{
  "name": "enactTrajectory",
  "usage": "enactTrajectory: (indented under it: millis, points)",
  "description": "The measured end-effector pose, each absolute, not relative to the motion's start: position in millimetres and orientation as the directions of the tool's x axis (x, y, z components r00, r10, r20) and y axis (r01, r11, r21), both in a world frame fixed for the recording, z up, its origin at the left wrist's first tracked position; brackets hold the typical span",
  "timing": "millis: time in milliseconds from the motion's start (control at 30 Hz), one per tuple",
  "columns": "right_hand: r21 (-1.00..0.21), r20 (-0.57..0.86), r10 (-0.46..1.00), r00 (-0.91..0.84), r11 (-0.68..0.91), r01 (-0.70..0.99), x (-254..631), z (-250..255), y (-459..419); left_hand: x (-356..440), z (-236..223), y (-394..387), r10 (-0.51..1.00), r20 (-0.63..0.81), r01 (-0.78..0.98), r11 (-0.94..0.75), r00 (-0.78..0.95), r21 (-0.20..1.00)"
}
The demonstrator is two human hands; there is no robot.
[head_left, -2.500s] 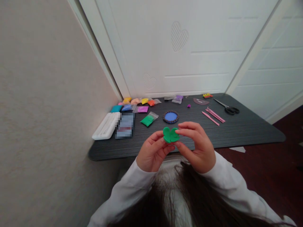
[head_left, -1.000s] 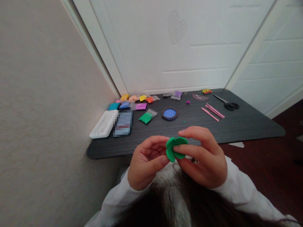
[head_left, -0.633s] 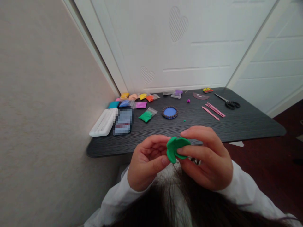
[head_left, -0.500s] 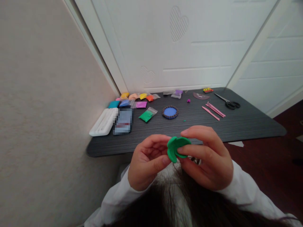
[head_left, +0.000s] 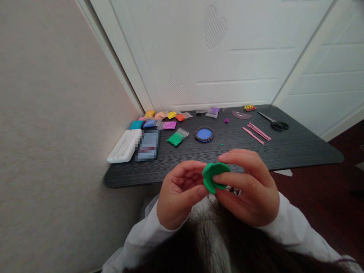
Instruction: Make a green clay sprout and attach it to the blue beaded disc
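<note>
A green piece of modelling clay (head_left: 209, 177), thin and curved with a lobed edge, is held between both hands just off the table's front edge. My left hand (head_left: 182, 195) pinches its left side between thumb and fingers. On the other side, my right hand (head_left: 247, 187) grips the clay, one finger pressed into its hollow and the thumb beneath. Beyond the hands lies a blue clay disc (head_left: 204, 134) ringed with brown beads of clay. A small bag of green clay (head_left: 176, 138) is to its left.
On the dark table (head_left: 182, 155) are several bags of coloured clay, among them a magenta bag (head_left: 169, 125). A white case (head_left: 125, 146) and a blurred-out phone (head_left: 148, 145) lie left. Pink tools (head_left: 257, 132) and scissors (head_left: 275, 123) lie right. A white panelled door (head_left: 241, 68) stands behind.
My left hand has shifted slightly right and the green clay has moved a little with it. Both hands keep their hold.
</note>
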State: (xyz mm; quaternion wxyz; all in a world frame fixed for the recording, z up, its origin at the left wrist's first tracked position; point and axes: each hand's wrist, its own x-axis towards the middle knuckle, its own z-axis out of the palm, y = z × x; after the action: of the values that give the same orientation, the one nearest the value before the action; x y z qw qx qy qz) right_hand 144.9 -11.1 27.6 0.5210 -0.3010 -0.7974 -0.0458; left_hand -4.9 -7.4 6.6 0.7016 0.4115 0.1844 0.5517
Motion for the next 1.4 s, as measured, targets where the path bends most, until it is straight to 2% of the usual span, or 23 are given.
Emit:
enactTrajectory:
  millis: [500,1233,1400]
  points:
    - [-0.251,0.862,0.448,-0.235,0.783,0.570,145.1,25.6,-13.2,-1.7,3.4,-8.2,0.942,0.201,-0.598,0.001,0.270,0.801]
    - [-0.131,0.869,0.393,-0.302,0.770,0.624,145.9,29.3,-12.6,-1.9,2.2,-8.9,0.931,0.209,-0.600,0.014,0.300,0.800]
    - [-0.138,0.869,0.396,-0.296,0.770,0.623,145.8,29.1,-12.8,-1.9,2.2,-9.2,0.937,0.192,-0.602,0.024,0.291,0.798]
